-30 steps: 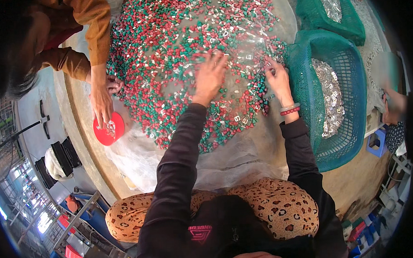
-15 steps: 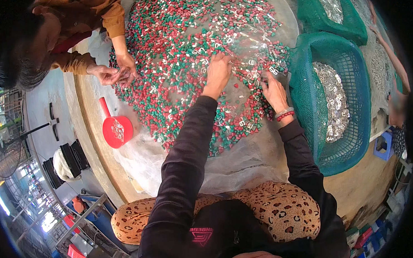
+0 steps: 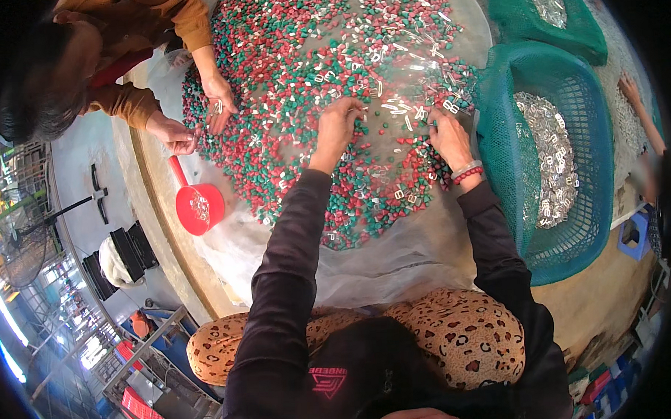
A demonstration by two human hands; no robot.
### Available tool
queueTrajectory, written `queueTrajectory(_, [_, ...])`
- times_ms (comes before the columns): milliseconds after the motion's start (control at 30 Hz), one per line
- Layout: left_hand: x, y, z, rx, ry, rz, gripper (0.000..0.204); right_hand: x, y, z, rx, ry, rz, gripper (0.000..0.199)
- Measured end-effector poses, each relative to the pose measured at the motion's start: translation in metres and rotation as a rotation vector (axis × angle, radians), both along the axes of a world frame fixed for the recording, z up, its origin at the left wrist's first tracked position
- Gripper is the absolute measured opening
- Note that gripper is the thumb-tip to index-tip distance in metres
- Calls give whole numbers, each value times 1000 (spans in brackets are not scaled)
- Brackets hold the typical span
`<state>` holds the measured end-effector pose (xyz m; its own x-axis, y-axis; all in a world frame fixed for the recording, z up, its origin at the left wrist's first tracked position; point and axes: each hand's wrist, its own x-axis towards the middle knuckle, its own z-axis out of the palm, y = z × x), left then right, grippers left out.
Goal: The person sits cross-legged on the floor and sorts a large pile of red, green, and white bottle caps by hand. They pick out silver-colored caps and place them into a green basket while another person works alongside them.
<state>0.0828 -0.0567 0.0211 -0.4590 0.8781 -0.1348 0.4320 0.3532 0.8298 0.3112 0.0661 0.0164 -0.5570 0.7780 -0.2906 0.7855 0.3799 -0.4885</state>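
Note:
A wide heap of small red, green and white pieces (image 3: 309,77) mixed with small silver metal parts lies on clear plastic sheeting over a round table. My left hand (image 3: 338,124) rests on the heap near its middle, fingers curled down into the pieces. My right hand (image 3: 449,137), with a red bead bracelet at the wrist, is pressed onto the heap's right edge close to the green basket (image 3: 507,155). Whether either hand pinches a piece is hidden by the fingers.
The green mesh basket holds several silver metal parts (image 3: 551,154); a second green basket (image 3: 558,24) sits behind it. Another person at the upper left has both hands (image 3: 217,95) in the heap. A red scoop (image 3: 197,207) lies at the table's left edge.
Both my hands have slid a little nearer along the heap. The other person's hands have moved from beside the red scoop up into the pieces.

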Motion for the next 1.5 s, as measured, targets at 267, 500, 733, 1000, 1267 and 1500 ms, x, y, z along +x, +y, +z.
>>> queueTrajectory(267, [32, 27, 6, 138, 735, -167, 17, -24, -22, 8, 133, 66, 126, 27])
queueTrajectory(500, [50, 46, -14, -101, 783, -363, 13, -31, -23, -10, 196, 77, 259, 17])
queueTrajectory(733, [43, 27, -19, 39, 530, -205, 27, 5, -15, 9, -621, 729, -324, 5])
queueTrajectory(1000, [57, 25, -20, 98, 451, -230, 14, 48, -14, 9, -689, 904, -519, 15])
queueTrajectory(1267, [53, 50, -1, -296, 429, -455, 12, 48, -22, -4, -313, 393, -172, 22])
queueTrajectory(1500, [34, 1, 34, 234, -1412, 114, 12, 29, -8, -9, 9, 407, -113, 22])
